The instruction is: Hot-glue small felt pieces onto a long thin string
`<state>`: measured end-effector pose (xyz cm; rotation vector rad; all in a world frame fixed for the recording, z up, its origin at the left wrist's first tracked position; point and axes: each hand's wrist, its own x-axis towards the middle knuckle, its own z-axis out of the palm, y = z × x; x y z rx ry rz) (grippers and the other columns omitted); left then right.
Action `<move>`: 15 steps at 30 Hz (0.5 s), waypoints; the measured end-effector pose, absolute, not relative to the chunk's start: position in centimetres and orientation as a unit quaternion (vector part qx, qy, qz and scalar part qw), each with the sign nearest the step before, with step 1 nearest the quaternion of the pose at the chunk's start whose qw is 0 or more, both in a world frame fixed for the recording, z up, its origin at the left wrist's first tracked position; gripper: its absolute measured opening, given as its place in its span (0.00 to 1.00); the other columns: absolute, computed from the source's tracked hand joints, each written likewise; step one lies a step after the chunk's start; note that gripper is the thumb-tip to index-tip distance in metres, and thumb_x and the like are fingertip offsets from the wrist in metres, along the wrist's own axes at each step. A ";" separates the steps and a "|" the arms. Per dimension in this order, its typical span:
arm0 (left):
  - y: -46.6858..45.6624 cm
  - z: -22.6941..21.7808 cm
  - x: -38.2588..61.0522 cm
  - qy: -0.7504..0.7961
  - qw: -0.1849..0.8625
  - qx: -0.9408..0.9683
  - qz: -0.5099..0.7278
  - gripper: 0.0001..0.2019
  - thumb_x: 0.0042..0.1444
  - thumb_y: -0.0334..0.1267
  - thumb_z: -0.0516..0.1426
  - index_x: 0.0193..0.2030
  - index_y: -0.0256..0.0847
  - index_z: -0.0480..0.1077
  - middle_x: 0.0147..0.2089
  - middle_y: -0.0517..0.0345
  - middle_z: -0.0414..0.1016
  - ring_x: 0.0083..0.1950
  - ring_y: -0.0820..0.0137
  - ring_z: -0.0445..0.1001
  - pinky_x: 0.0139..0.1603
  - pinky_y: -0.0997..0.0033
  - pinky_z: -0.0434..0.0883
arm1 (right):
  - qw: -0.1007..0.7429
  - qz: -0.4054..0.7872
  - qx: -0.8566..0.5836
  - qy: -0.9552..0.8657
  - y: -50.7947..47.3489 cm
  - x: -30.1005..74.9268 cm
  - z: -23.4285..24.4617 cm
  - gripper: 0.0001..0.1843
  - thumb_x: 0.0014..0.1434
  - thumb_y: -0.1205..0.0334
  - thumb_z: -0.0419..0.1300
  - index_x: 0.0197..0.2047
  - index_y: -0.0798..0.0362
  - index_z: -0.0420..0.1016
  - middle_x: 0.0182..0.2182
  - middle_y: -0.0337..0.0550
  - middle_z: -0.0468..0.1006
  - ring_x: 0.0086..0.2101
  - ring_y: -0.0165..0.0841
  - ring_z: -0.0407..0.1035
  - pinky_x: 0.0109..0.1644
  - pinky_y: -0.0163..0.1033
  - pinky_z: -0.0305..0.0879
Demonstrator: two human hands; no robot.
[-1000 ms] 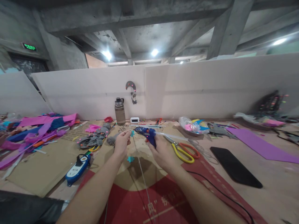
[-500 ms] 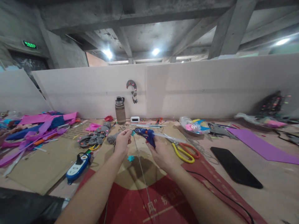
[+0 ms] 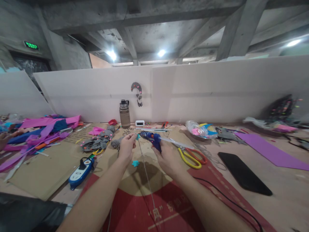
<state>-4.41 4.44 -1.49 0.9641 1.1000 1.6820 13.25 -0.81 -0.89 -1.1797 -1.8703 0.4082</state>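
My right hand point(image 3: 169, 158) is wrapped around a blue glue gun point(image 3: 152, 138) whose nozzle points left toward my left hand point(image 3: 126, 146). The left hand pinches a small teal piece point(image 3: 137, 137) on a thin string point(image 3: 146, 175) that hangs down toward me. A second teal star-shaped piece point(image 3: 135, 163) sits lower on the string, above the cardboard. A clear glue stick point(image 3: 173, 141) juts out of the gun's back to the right. Both hands hover above the brown and red cardboard sheet point(image 3: 135, 199).
Yellow and orange scissors point(image 3: 191, 156) lie right of my hands, then a black phone point(image 3: 243, 173). A blue power strip point(image 3: 79, 169) lies left. A water bottle point(image 3: 124, 114), grey felt scraps point(image 3: 96, 143), pink and purple felt point(image 3: 36, 132), a purple sheet point(image 3: 267, 148) and white partition point(image 3: 193, 90) surround.
Almost nothing has moved; the view has shifted slightly and both hands keep their hold on the teal piece and the glue gun.
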 end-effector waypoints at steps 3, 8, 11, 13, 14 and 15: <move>4.4 -1.5 -4.4 0.443 0.435 0.390 0.680 0.17 0.35 0.44 0.65 0.31 0.36 0.70 0.18 0.68 0.59 0.18 0.82 0.54 0.18 0.80 0.49 | 0.429 0.174 -0.462 -0.756 -0.7 13.2 -1.1 0.17 0.59 0.61 0.48 0.50 0.55 0.65 0.43 0.51 0.74 0.41 0.38 0.68 0.45 0.41 0.61; 4.3 -1.4 -4.3 0.434 0.445 0.390 0.680 0.16 0.34 0.43 0.65 0.28 0.36 0.69 0.17 0.69 0.58 0.17 0.83 0.53 0.17 0.79 0.47 | 0.434 0.165 -0.476 -0.747 -1.2 13.3 -0.5 0.16 0.59 0.61 0.49 0.49 0.55 0.66 0.41 0.50 0.74 0.40 0.38 0.68 0.44 0.40 0.61; 4.2 -1.3 -4.3 0.428 0.447 0.385 0.685 0.16 0.34 0.43 0.65 0.28 0.36 0.69 0.18 0.69 0.60 0.17 0.83 0.54 0.17 0.80 0.48 | 0.443 0.156 -0.498 -0.729 -1.4 13.4 -0.1 0.14 0.57 0.61 0.51 0.45 0.55 0.68 0.39 0.51 0.75 0.38 0.38 0.69 0.42 0.39 0.61; 4.2 -1.2 -4.2 0.427 0.444 0.385 0.687 0.16 0.34 0.43 0.65 0.29 0.36 0.69 0.18 0.69 0.60 0.17 0.82 0.54 0.17 0.80 0.49 | 0.454 0.162 -0.514 -0.709 -0.9 13.5 -0.4 0.16 0.56 0.60 0.51 0.47 0.55 0.67 0.39 0.51 0.75 0.38 0.38 0.69 0.41 0.39 0.62; 4.1 -1.2 -4.2 0.428 0.444 0.387 0.686 0.16 0.35 0.43 0.65 0.29 0.36 0.69 0.18 0.69 0.60 0.17 0.82 0.54 0.17 0.80 0.49 | 0.458 0.170 -0.526 -0.696 -0.4 13.6 -0.7 0.17 0.56 0.59 0.52 0.48 0.55 0.67 0.39 0.50 0.75 0.38 0.38 0.69 0.41 0.39 0.62; 4.1 -1.2 -4.1 0.427 0.445 0.390 0.684 0.16 0.35 0.44 0.65 0.29 0.36 0.69 0.18 0.69 0.60 0.17 0.82 0.54 0.17 0.80 0.50 | 0.459 0.181 -0.543 -0.679 0.2 13.7 -1.2 0.18 0.56 0.58 0.52 0.48 0.55 0.66 0.39 0.50 0.75 0.38 0.38 0.69 0.40 0.39 0.62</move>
